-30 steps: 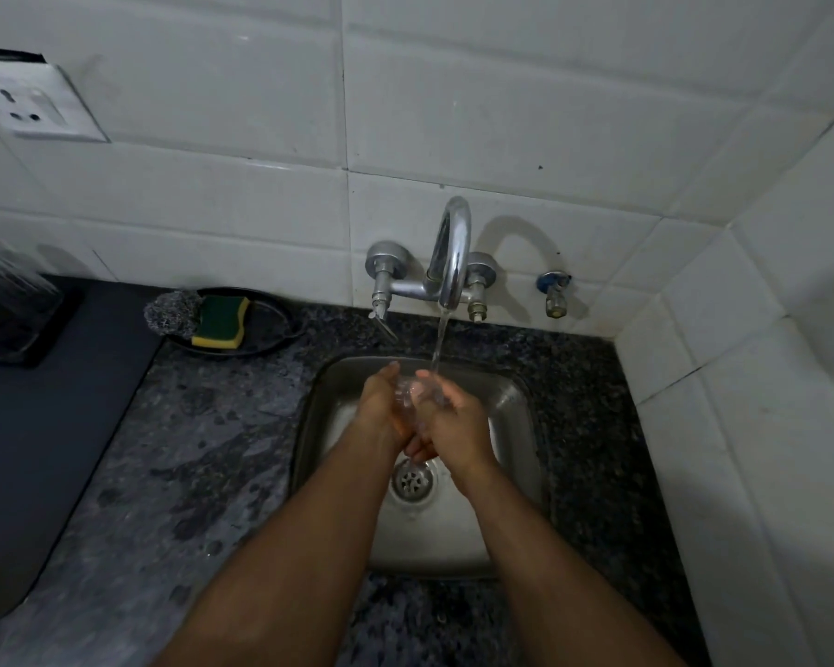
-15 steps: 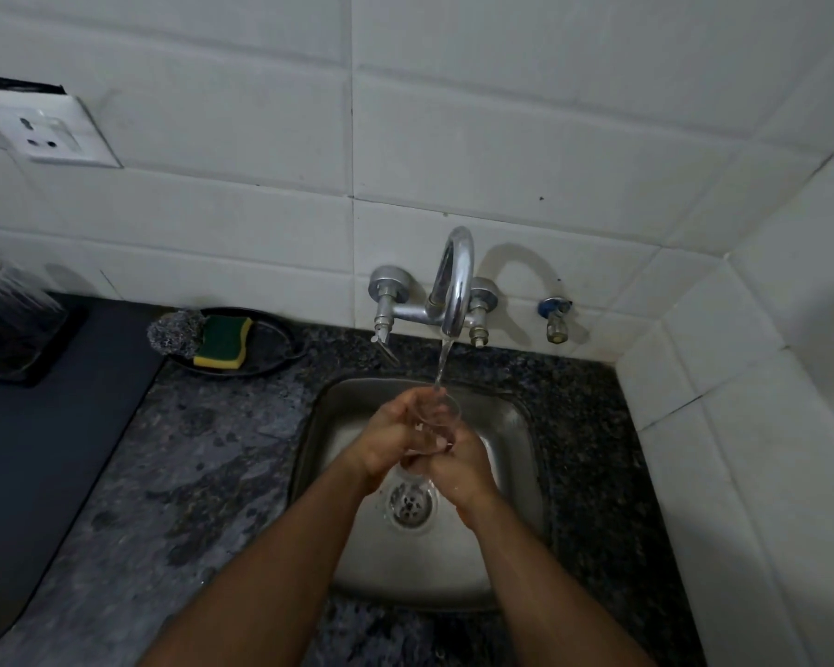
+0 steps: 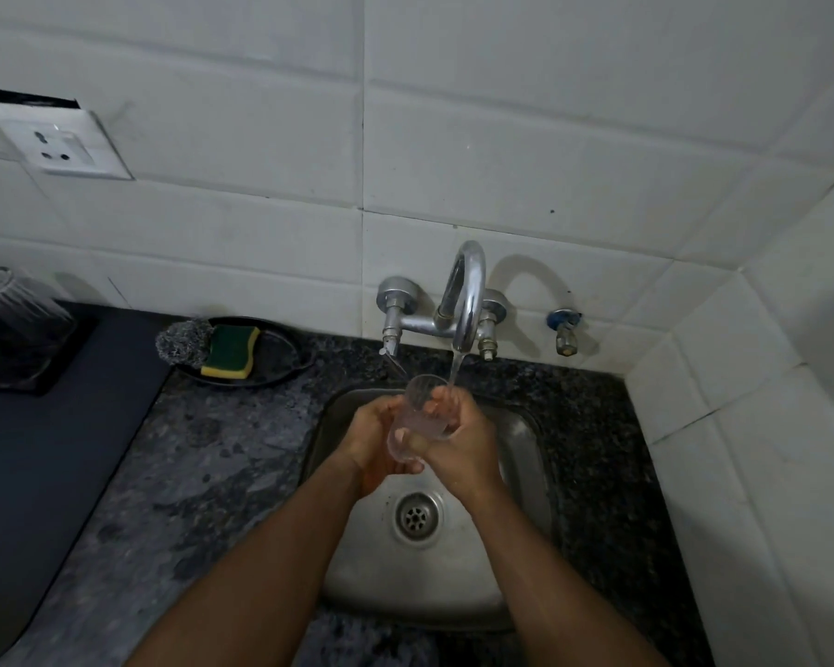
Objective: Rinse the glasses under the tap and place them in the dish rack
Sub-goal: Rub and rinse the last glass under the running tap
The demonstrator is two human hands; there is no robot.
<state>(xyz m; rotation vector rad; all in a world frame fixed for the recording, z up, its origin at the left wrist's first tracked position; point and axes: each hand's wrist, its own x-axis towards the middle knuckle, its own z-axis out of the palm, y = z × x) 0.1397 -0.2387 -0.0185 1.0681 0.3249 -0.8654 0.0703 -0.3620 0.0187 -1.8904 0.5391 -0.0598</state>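
Dim light falls on white rectangular wall tiles (image 3: 261, 137) meeting at a corner on the right. A white plastic wall socket (image 3: 61, 144) sits upper left. Below, a dark speckled granite bench (image 3: 203, 454) carries a dark blue mat (image 3: 44, 450) at left.

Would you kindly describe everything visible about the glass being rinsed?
The glass is a clear, plain tumbler, seemingly glass, tilted with its open rim up and away toward the tap. It is held over the steel sink, gripped by the left hand and right hand. The water stream lands beside its rim, on the right hand's fingers.
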